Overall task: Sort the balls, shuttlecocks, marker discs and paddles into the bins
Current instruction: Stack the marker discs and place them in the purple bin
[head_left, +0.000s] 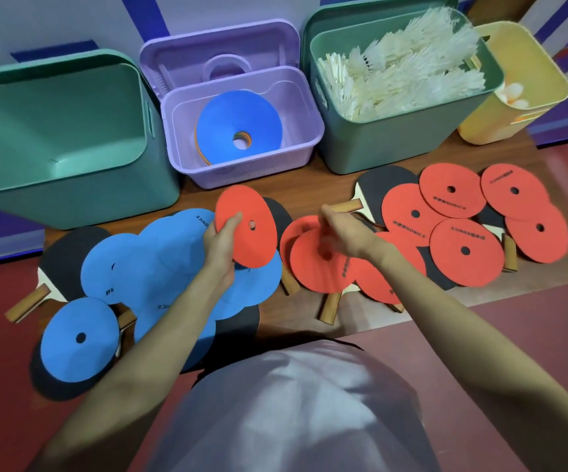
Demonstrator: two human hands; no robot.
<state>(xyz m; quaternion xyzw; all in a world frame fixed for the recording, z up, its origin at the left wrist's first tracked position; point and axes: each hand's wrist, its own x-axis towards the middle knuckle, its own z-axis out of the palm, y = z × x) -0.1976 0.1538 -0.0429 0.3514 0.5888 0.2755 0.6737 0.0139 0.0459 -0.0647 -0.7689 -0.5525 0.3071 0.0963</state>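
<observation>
My left hand (221,243) holds a red marker disc (255,240) lifted above the floor, thumb on its face. My right hand (340,229) is blurred, fingers curled down onto a red disc (313,267) lying in the red pile; whether it grips it I cannot tell. More red discs (452,195) lie at the right, blue discs (160,264) at the left. Black paddles (68,253) with wooden handles lie under both piles. The purple bin (309,131) holds a stack of discs with a blue one (238,120) on top.
An empty teal bin (71,185) stands at the left. Another teal bin (412,137) is full of white shuttlecocks (398,69). A yellow bin (486,127) at the far right holds balls (514,93). My knee in light cloth (303,403) fills the lower middle.
</observation>
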